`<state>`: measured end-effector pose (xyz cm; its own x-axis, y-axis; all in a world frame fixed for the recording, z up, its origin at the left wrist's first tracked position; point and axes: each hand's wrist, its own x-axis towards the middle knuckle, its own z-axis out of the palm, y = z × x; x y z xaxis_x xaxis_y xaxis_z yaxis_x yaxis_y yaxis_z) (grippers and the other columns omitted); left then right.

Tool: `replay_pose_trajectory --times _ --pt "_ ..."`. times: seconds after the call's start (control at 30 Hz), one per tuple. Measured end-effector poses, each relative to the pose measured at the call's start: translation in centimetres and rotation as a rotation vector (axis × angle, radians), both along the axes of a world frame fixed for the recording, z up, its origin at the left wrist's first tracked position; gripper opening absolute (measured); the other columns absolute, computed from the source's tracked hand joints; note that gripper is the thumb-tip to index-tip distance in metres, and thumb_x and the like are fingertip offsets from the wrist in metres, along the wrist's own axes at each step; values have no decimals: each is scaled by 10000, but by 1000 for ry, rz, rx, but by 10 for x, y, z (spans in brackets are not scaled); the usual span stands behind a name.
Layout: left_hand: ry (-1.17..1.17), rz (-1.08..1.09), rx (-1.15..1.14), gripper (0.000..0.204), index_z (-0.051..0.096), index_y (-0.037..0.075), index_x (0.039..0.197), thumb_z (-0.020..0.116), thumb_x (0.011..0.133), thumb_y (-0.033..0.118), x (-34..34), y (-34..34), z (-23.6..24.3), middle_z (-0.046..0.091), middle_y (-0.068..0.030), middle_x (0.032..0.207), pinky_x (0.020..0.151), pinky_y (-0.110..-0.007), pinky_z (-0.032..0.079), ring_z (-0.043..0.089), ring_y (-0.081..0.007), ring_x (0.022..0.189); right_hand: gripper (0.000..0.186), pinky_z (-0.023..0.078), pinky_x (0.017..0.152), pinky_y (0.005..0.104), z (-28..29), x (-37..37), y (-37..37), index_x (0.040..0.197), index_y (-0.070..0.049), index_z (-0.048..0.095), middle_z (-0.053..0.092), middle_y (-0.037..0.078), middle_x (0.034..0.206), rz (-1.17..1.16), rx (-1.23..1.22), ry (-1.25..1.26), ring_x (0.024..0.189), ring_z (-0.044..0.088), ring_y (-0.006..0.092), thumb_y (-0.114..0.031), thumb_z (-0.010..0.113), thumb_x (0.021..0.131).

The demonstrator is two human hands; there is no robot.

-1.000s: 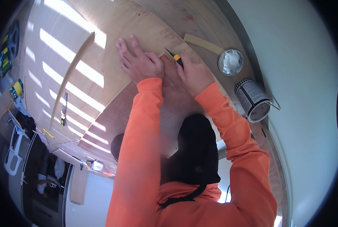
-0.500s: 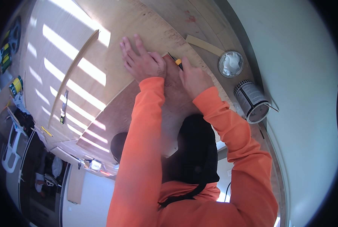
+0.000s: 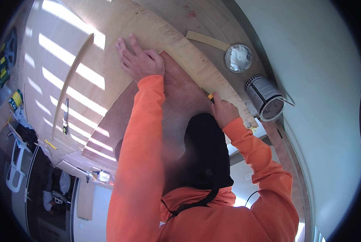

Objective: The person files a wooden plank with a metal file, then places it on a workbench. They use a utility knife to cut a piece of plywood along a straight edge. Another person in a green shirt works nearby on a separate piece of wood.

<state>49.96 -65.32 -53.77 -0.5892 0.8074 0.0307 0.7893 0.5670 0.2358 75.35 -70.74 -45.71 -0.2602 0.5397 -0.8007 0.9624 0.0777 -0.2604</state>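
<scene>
My left hand [image 3: 141, 62] lies flat, its fingers outstretched on the pale plywood [image 3: 172, 34] and its heel by the upper tip of a reddish-brown thin sheet [image 3: 180, 90]. Lower right, my right hand [image 3: 225, 111] is closed around a yellow-and-black utility knife [image 3: 211, 97]. The knife's tip meets the sheet's right-hand edge; most of its handle is hidden in my fingers. The brown sheet lies on top of the plywood, and its lower part runs under my left arm and the black-clothed knee [image 3: 206, 141].
A paint can [image 3: 265, 97] lies tipped beside the plywood's right edge, near a round lid [image 3: 238, 58] and a flat tan strip [image 3: 206, 40]. To the left are a thin curved strip [image 3: 70, 74], a dark-handled tool [image 3: 66, 117] and a yellow pencil-like stick [image 3: 50, 144].
My right hand has drawn the utility knife down and right along the brown sheet's edge, away from its upper tip. My left hand stays pressed on the wood; the whole view has shifted slightly.
</scene>
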Motion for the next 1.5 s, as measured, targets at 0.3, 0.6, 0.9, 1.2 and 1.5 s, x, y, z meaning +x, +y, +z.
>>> replay_pose_trajectory --times 0.3,0.6,0.9,1.2,1.5 --pt "0 -19 12 656 431 67 1470 496 822 141 0 -1 0 347 -217 1549 1139 -534 289 285 -395 1475 272 543 593 525 13 -29 40 1150 -62 464 673 187 756 -148 181 188 688 677 423 -257 559 986" --pt "-11 5 25 658 437 90 1467 503 814 137 -1 0 -3 357 -204 1544 1135 -545 290 306 -399 1460 235 530 639 536 -32 -107 95 1067 -18 475 684 214 823 -68 159 420 769 672 437 -239 523 1002" --pt "-24 -5 43 667 437 87 1464 518 805 149 -2 -2 -2 355 -205 1544 1137 -550 285 307 -393 1458 211 535 647 540 -24 -121 97 1068 -22 465 681 241 774 -26 126 301 750 676 447 -213 517 997" --pt "-11 8 45 661 444 85 1457 515 802 141 -2 1 -3 368 -207 1539 1127 -544 300 317 -402 1455 271 487 667 599 -28 -121 89 1165 -45 446 672 259 799 -53 77 207 780 650 488 -233 514 982" --pt "33 -20 12 681 444 66 1459 523 787 147 -1 -2 -4 353 -227 1549 1114 -534 323 321 -403 1456 256 517 668 579 -6 -45 33 1139 -50 444 668 243 798 11 -35 -21 738 655 483 -207 541 961"
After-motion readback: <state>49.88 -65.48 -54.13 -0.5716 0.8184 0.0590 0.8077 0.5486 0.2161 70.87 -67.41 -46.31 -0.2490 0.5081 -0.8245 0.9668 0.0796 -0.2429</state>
